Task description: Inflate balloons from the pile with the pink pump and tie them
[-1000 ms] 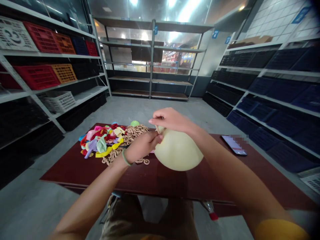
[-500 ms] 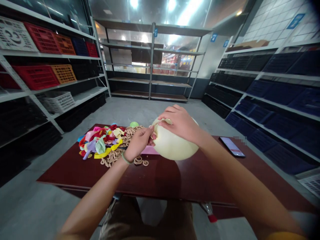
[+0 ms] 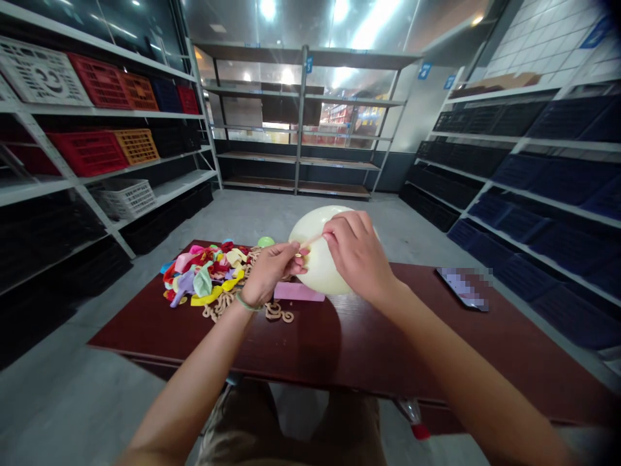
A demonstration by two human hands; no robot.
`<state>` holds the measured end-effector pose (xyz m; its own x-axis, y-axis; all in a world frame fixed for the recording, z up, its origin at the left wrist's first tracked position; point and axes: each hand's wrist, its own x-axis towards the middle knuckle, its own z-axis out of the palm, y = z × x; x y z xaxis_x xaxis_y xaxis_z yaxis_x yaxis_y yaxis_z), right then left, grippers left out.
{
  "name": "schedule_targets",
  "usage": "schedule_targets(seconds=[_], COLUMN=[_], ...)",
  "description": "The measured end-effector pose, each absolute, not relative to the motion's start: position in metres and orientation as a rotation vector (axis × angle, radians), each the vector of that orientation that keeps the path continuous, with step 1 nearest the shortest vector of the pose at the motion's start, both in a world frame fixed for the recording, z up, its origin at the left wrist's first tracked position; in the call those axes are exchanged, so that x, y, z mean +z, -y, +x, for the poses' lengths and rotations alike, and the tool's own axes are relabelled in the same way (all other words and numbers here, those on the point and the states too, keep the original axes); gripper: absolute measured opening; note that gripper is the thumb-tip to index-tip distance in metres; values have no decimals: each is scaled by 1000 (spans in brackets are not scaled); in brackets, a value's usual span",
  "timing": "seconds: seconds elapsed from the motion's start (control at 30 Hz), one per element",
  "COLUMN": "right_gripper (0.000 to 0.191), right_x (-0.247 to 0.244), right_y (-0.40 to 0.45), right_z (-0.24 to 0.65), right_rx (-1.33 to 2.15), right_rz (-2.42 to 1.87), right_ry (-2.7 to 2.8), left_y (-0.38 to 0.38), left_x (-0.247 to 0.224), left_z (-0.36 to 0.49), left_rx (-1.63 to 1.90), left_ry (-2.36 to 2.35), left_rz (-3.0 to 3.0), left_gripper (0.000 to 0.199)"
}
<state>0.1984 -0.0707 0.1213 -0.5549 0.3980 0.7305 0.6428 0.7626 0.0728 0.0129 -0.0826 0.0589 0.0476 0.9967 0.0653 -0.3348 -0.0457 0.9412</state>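
A blown-up pale yellow balloon (image 3: 320, 268) is held above the table in front of me. My left hand (image 3: 274, 268) is closed in a pinch at the balloon's neck, on its left side. A tan band (image 3: 313, 241), which looks like a rubber band, runs taut from the left fingertips to my right hand (image 3: 356, 255). That hand pinches the band's other end in front of the balloon. Beside the left hand lie a heap of limp coloured balloons (image 3: 201, 275) and many tan curled bands (image 3: 226, 303). The left fingers partly hide the neck.
A pink flat block (image 3: 298, 292) lies on the dark red table (image 3: 233, 346) below the balloon. A phone (image 3: 462, 288) rests at the right, and a small green round thing (image 3: 265, 241) at the back edge. Shelves with crates (image 3: 99, 152) stand on both sides.
My right hand has come off the balloon's top and now pulls a tan band out to the right. The left hand stays at the neck. The view has shifted slightly.
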Motion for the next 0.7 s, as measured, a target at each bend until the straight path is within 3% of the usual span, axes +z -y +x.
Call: schedule_targets(seconds=[0.4, 0.7], right_gripper=[12, 16], right_x=[106, 122], right_y=[61, 60], right_z=[224, 196], right_rx=[-36, -279], right_rz=[-606, -676], right_ry=[2238, 2337], left_y=[87, 91], left_x=[60, 63], left_z=[12, 4], left_rx=[1329, 1226], left_ry=[-799, -921], left_rz=[1282, 1638], left_gripper=[31, 25])
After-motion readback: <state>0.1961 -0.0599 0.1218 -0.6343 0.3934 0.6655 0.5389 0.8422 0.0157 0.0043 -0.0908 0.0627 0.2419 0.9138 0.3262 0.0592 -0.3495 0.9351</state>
